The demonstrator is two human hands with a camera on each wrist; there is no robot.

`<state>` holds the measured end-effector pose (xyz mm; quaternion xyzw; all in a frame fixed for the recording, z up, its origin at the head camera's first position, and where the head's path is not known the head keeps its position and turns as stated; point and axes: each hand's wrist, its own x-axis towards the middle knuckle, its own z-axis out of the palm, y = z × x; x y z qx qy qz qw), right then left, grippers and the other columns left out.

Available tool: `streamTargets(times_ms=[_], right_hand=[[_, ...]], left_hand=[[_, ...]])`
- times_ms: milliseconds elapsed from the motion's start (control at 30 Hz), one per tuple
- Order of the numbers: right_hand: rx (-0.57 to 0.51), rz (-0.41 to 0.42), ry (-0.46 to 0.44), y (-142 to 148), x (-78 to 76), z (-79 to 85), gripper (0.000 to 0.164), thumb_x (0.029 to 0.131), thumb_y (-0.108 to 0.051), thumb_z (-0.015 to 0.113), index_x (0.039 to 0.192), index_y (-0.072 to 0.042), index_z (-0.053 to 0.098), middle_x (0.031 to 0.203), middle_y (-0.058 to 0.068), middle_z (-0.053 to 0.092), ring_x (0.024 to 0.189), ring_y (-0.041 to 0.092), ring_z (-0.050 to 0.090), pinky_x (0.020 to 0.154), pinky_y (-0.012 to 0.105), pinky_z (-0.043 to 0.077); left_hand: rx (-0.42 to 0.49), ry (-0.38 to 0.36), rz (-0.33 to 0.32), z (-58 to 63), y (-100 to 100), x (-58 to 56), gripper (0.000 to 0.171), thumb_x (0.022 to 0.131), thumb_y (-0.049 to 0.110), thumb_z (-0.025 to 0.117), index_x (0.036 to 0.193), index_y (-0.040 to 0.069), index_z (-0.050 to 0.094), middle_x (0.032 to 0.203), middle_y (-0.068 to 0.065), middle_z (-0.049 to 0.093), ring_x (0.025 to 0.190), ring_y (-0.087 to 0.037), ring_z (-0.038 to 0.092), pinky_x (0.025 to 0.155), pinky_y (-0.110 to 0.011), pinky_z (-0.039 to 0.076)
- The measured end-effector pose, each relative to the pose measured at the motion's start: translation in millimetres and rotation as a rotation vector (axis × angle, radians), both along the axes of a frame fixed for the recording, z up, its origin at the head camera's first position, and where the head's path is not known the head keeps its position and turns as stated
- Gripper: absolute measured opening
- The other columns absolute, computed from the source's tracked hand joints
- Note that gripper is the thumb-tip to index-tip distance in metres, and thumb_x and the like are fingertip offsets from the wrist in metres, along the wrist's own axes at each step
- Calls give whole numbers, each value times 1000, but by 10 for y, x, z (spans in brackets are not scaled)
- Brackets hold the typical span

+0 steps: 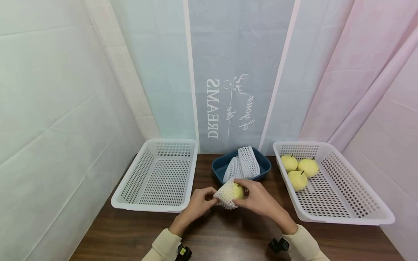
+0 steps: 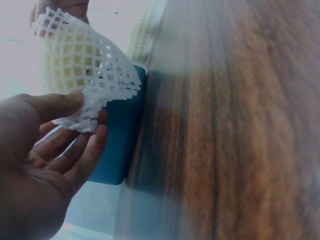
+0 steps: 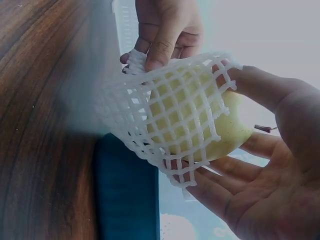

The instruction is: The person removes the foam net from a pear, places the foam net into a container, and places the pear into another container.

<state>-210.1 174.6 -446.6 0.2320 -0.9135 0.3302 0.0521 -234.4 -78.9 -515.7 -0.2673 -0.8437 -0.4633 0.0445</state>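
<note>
A yellow pear [image 3: 200,115] sits most of the way inside a white foam net sleeve [image 1: 225,194], its stem end bare toward the right. My left hand [image 1: 200,203] pinches the gathered closed end of the sleeve between thumb and fingers, as the left wrist view shows. Around the stem side, my right hand [image 1: 259,199] grips the pear and the sleeve's open rim, thumb on one side and fingers on the other. Both hands hold it above the wooden table, in front of a dark blue bin [image 1: 217,165] holding more foam net sleeves [image 1: 249,162].
On the left stands a white perforated basket [image 1: 187,181] with nothing in it. Another white basket [image 1: 346,188] at the right has three yellow pears [image 1: 298,180] in its left part. Behind everything hangs a printed curtain [image 1: 228,47]; brown wooden tabletop [image 1: 222,239] shows in front.
</note>
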Motion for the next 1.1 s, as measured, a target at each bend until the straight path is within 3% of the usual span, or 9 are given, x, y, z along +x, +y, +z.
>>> streamTargets(times_ms=[233,400,633,733,933,1100], right_hand=[[-7,-5,8,2,7,59,63,82,-21,93,137,-2,69,134,13,73,118,26,71,91,38,61],[-28,13,1,24,-1,106,62,83,-19,92,138,-4,68,134,12,73,106,18,71,82,31,61],[-69,17,-3,50,-20,153,62,83,-19,92,139,-7,69,129,10,74,92,8,67,75,30,60],[-76,1,-15,56,-23,158,63,82,-20,93,139,-9,69,130,9,74,90,7,66,76,32,61],[-63,-12,-23,70,-33,180,64,83,-28,93,140,-13,69,133,5,73,94,9,65,78,36,61],[-57,-24,-22,93,-41,217,67,84,-39,92,142,-14,68,137,5,72,113,17,68,89,44,60]], left_hand=[[7,14,29,4,27,-4,9,92,10,82,98,16,79,95,3,80,84,-2,65,78,-27,57],[7,13,46,5,36,1,8,93,12,82,100,16,80,98,3,80,85,-3,66,79,-24,56],[25,33,54,-21,32,-11,6,93,13,82,99,13,80,98,0,81,86,-6,69,79,-39,62],[24,30,61,-23,30,-7,6,94,15,82,100,13,81,99,0,81,87,-7,70,79,-38,62],[23,-15,64,-20,25,-3,10,97,20,80,103,13,82,103,0,81,92,-8,72,82,-37,62],[34,-29,62,-15,24,-6,13,98,23,78,104,12,81,104,-2,81,91,-9,72,82,-39,62]])
